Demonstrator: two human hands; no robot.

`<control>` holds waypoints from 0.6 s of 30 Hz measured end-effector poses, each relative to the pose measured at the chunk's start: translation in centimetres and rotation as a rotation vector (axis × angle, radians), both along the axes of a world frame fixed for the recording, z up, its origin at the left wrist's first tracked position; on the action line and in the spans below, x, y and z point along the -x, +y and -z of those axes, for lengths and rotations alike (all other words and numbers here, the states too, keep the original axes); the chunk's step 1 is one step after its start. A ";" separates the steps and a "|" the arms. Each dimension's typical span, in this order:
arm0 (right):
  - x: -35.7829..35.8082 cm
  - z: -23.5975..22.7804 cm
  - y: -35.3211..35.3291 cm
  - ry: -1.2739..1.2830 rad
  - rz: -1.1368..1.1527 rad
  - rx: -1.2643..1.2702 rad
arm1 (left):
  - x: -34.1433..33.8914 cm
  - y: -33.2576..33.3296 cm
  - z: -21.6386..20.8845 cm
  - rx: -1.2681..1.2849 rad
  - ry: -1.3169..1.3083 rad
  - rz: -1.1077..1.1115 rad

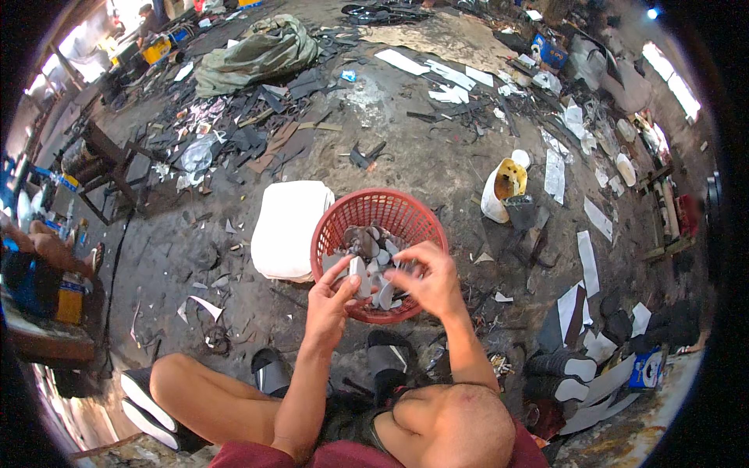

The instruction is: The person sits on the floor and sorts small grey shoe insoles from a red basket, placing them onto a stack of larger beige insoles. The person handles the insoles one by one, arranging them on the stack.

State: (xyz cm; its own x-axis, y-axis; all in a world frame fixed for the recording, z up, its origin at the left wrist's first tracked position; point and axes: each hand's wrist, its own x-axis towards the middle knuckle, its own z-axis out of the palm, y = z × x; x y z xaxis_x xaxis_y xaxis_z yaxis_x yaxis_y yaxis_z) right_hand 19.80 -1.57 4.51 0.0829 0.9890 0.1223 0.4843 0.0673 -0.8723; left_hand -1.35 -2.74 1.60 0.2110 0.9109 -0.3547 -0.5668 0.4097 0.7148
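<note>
A red plastic basket [429, 222] stands on the floor before me, partly filled with small flat grey pieces [384, 256] with rounded ends. Over its near left part, my left hand [331, 298] pinches a small white-and-grey flat piece [356, 267] between thumb and fingers. My right hand [434, 281] hovers over the basket's right side. Its thumb and forefinger are apart, close above the loose pieces, and the other fingers are partly hidden and blurred. Touching the basket's left side is a stack of white sheets [290, 230].
A white bucket [499, 191], stained yellow inside, stands to the right. White strips [587, 264] and dark scraps litter the floor. A grey-green sack [261, 58] lies far left, with a dark metal stand [105, 168] nearer. Pairs of black shoes [562, 376] sit at the near right.
</note>
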 end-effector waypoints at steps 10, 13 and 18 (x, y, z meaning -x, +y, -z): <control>1.4 0.8 0.1 0.264 -0.068 -0.184 | 0.3 0.3 -0.3 0.032 -0.119 0.138; 0.3 0.4 1.3 0.444 0.343 -0.166 | 0.1 0.0 -0.5 0.070 -0.140 0.115; 1.0 -0.1 0.3 0.130 -0.428 -0.196 | -0.8 1.2 -0.2 0.099 -0.157 -0.021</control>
